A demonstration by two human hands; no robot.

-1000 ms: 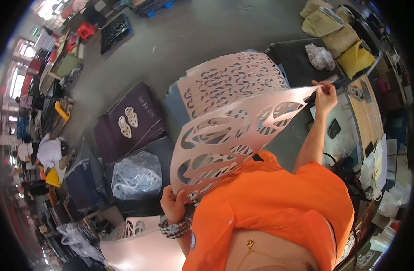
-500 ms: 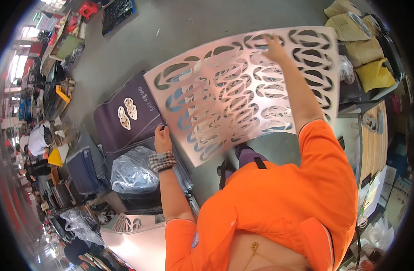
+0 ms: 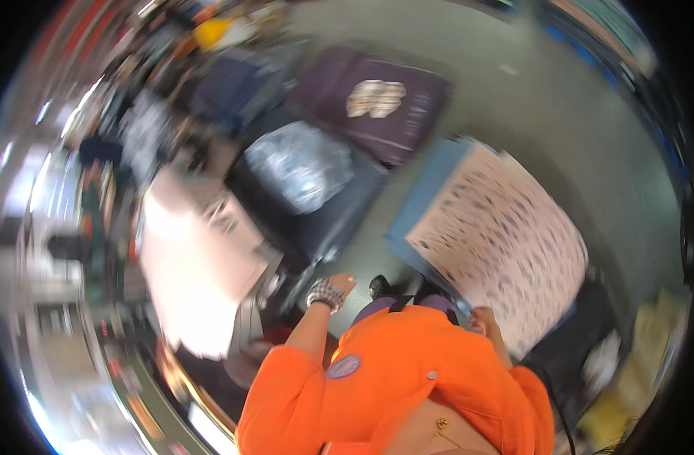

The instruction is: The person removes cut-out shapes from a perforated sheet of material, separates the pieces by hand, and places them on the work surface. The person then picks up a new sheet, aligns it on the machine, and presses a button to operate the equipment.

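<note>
My left hand (image 3: 342, 284), with a checked band (image 3: 326, 296) at its wrist, is low in front of my body beside the dark stack, apart from it. No object shows in it, but its fingers are smeared. Close to my right hip, my right hand (image 3: 482, 320) is beside the near edge of a pale pink sheet (image 3: 513, 243) full of cut-out holes. Blur hides whether it touches that edge. The perforated sheet lies over blue sheets (image 3: 421, 199) to the right of my feet.
Ahead, a clear plastic bag (image 3: 300, 167) lies on a dark stack (image 3: 354, 205). Beyond it, pale cut-out shapes (image 3: 375, 99) rest on dark purple material (image 3: 328, 80). A plain pink sheet (image 3: 191, 280) spreads at left; yellowish sacks (image 3: 650, 341) stand at right.
The view has swung to my left. Both hands have come off the perforated pink sheet's former hold and drawn in toward my body; the sheet now lies on the blue sheets.
</note>
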